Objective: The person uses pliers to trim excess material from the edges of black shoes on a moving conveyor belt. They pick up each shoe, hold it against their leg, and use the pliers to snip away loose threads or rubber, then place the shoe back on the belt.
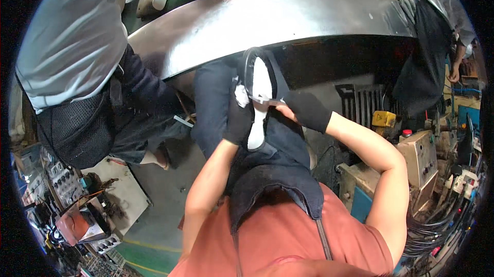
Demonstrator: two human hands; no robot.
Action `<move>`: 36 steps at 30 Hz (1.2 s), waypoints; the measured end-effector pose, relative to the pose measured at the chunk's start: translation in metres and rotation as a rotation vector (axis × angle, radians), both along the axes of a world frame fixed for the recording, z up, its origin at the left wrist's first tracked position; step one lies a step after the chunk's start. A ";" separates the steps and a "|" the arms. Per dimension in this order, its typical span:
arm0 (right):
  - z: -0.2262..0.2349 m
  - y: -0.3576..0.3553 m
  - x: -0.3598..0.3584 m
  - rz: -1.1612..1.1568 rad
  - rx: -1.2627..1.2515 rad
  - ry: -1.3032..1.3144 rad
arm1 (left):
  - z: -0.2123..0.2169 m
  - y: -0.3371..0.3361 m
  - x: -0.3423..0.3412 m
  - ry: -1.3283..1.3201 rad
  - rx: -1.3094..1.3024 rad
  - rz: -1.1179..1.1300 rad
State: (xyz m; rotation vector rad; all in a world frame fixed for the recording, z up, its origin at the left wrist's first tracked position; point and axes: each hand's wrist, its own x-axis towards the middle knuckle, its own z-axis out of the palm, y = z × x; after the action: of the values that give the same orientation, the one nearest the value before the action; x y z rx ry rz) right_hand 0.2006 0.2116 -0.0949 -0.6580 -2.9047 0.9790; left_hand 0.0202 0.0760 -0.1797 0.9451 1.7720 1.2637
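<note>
The white shoe sole [259, 103] with its black rim sits upright just above the middle of my view, over my dark apron [280, 174], and my left hand [238, 121] in its black glove is clamped around it from eight o'clock. My right hand [304, 110], also gloved, comes in from three o'clock, fingers pinched together on a small thin tool [271, 101] that touches the sole. At twelve o'clock runs the curved steel counter [267, 14]; at nine o'clock stands a person in a grey top [72, 35].
</note>
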 end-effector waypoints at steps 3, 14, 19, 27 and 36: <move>0.041 0.027 -0.002 0.102 -0.212 -0.225 | 0.000 0.015 0.002 0.112 0.117 0.134; 0.079 0.028 -0.041 0.276 0.024 -0.464 | 0.025 -0.016 -0.002 0.106 0.119 -0.105; 0.054 -0.017 -0.023 0.349 -0.032 0.178 | 0.044 -0.019 -0.028 0.163 -0.068 -0.407; -0.021 -0.074 0.076 -0.654 -0.981 -0.016 | 0.065 -0.002 -0.013 -0.049 -0.021 -0.194; -0.062 -0.132 0.067 -1.054 -0.928 0.154 | 0.076 0.053 -0.034 -0.881 0.191 0.055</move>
State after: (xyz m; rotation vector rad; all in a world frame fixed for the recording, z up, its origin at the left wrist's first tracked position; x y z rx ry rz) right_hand 0.2675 0.0793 -0.1572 -1.7080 -1.3652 1.8766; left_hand -0.0143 0.1288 -0.1037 0.3226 0.9966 1.5750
